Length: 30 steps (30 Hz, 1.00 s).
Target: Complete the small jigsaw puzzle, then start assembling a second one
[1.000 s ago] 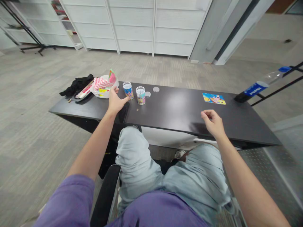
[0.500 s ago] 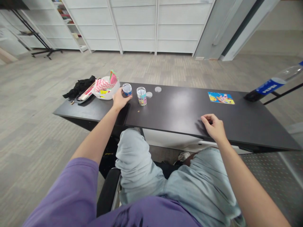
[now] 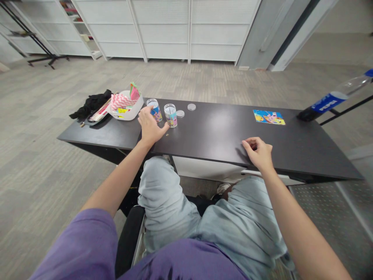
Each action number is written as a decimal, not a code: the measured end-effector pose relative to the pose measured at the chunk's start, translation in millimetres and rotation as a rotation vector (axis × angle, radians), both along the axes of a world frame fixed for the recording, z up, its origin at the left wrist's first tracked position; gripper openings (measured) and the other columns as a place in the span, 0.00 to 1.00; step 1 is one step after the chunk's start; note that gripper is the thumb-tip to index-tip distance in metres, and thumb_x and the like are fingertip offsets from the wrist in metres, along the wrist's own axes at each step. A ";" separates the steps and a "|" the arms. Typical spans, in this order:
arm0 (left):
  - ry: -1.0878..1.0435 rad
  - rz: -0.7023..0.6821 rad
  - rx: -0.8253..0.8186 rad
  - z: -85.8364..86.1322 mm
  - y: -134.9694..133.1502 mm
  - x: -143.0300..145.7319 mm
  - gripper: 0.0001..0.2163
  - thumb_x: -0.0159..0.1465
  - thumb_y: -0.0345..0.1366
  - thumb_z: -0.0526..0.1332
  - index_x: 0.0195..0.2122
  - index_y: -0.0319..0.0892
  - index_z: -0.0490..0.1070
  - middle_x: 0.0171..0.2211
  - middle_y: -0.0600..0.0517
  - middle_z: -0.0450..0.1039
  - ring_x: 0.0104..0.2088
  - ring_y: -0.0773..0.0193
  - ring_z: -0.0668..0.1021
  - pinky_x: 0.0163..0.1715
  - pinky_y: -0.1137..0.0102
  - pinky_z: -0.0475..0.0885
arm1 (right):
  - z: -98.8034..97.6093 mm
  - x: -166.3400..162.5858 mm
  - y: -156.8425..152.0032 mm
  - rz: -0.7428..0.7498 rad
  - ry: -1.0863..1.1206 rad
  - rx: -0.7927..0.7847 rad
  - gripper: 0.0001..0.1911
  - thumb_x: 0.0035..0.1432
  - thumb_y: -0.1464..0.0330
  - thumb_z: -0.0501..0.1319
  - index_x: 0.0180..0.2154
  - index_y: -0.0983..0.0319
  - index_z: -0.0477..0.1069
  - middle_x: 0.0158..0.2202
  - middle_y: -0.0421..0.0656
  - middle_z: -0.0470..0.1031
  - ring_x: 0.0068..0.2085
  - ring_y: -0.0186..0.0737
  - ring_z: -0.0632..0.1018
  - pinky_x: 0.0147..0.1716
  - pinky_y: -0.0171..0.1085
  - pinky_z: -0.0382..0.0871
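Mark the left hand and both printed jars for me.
left hand (image 3: 150, 127): head view, on the back of the hand
left jar (image 3: 157, 114): head view, on its printed side
right jar (image 3: 171, 117): head view, on its printed side

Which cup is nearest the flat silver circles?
The clear, round cup with pink and teal print; the clear, round cup with blue print stands farther left.

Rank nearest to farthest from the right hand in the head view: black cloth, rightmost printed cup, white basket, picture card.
From the right hand:
1. Picture card, beyond it, slightly right
2. Rightmost printed cup, to the left
3. White basket, farther left
4. Black cloth, farthest left
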State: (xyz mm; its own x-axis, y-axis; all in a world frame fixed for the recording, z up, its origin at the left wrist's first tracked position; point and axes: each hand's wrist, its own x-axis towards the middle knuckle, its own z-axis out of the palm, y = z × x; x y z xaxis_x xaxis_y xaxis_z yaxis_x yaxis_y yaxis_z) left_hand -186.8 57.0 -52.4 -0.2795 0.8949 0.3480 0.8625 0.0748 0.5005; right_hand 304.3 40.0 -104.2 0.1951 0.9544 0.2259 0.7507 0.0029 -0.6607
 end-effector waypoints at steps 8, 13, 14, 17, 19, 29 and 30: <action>-0.057 0.036 -0.166 -32.1 27.6 56.4 0.42 0.86 0.50 0.71 0.86 0.21 0.60 0.82 0.11 0.69 0.83 0.17 0.72 0.82 0.29 0.65 | 0.0 1.1 -6.7 0.027 -0.014 0.025 0.17 0.63 0.43 0.66 0.45 0.44 0.74 0.41 0.53 0.91 0.50 0.73 0.91 0.76 0.77 0.68; 0.000 -0.162 -0.083 -28.4 31.8 60.9 0.28 0.84 0.35 0.70 0.82 0.33 0.73 0.77 0.28 0.74 0.78 0.35 0.78 0.78 0.39 0.72 | 0.6 1.3 -7.2 0.056 -0.017 -0.006 0.18 0.66 0.40 0.66 0.44 0.43 0.74 0.42 0.54 0.90 0.52 0.74 0.91 0.77 0.78 0.67; 0.024 -0.218 -0.065 -25.1 33.1 61.9 0.29 0.82 0.32 0.71 0.83 0.34 0.75 0.77 0.30 0.73 0.77 0.37 0.79 0.77 0.41 0.74 | 0.2 1.4 -6.7 0.058 -0.017 -0.013 0.18 0.66 0.40 0.66 0.44 0.43 0.74 0.42 0.53 0.90 0.52 0.73 0.91 0.77 0.78 0.66; 0.099 -0.358 -0.033 -12.2 43.2 67.6 0.32 0.77 0.25 0.69 0.82 0.44 0.80 0.77 0.36 0.74 0.76 0.37 0.79 0.77 0.42 0.75 | -0.9 1.7 -5.5 0.065 -0.020 -0.028 0.19 0.66 0.38 0.66 0.44 0.42 0.74 0.41 0.51 0.90 0.52 0.73 0.91 0.77 0.78 0.66; 0.186 -0.444 -0.026 -2.5 54.4 73.5 0.35 0.74 0.24 0.67 0.81 0.51 0.82 0.77 0.38 0.76 0.76 0.34 0.80 0.77 0.40 0.76 | -1.1 1.8 -5.3 0.071 -0.023 -0.035 0.20 0.67 0.37 0.65 0.44 0.42 0.74 0.42 0.51 0.91 0.53 0.74 0.90 0.77 0.79 0.66; 0.487 -0.696 0.017 32.8 89.8 104.1 0.28 0.85 0.33 0.52 0.78 0.45 0.83 0.80 0.33 0.77 0.74 0.31 0.80 0.72 0.38 0.77 | 2.6 -1.3 -8.2 0.100 -0.026 -0.060 0.24 0.67 0.35 0.64 0.45 0.46 0.74 0.44 0.55 0.92 0.55 0.74 0.89 0.75 0.76 0.65; 0.497 -0.700 0.013 33.8 89.7 104.6 0.28 0.85 0.32 0.52 0.78 0.45 0.83 0.80 0.32 0.77 0.74 0.31 0.80 0.72 0.38 0.77 | 3.0 -1.6 -8.2 0.102 -0.028 -0.063 0.24 0.67 0.35 0.64 0.45 0.46 0.74 0.44 0.56 0.92 0.56 0.74 0.89 0.74 0.76 0.65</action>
State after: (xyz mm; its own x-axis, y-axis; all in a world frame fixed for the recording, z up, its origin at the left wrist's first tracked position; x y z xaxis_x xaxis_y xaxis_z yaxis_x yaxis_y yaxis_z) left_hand -82.2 146.7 -18.7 0.5233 0.7994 0.2953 0.8273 -0.5597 0.0492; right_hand 302.7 31.8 -101.2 0.0910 0.9814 0.1692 0.7666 0.0394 -0.6409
